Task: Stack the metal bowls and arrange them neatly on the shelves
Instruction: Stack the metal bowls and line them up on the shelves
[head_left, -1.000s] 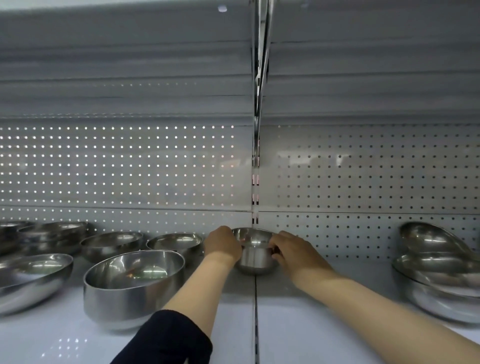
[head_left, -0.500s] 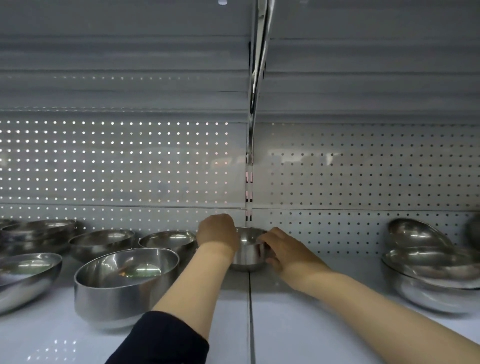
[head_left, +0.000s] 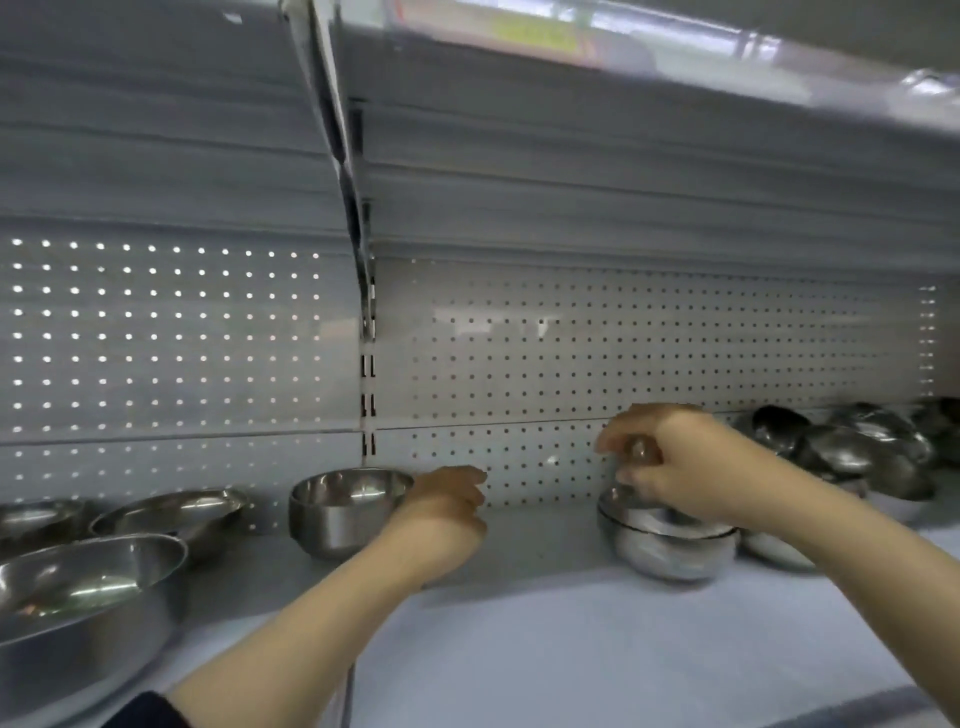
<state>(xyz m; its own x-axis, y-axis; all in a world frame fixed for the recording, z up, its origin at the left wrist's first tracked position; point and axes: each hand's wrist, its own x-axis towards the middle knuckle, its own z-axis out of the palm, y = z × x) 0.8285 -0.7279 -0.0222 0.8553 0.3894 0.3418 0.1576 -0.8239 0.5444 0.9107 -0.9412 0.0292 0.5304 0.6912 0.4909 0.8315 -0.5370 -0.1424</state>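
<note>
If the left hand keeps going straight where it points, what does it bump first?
Probably the holey back wall. The left hand sits just right of the small bowl, fingers aimed backward, though depth is hard to judge.

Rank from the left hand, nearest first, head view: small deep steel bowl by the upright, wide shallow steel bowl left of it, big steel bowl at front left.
1. Small deep steel bowl: right beside the left hand, at the back by the upright.
2. Wide shallow steel bowl: further left, back row.
3. Big steel bowl: front left corner, farthest.

Dim cool light, backlit pegboard holes, motion blur, wide-angle bending
</note>
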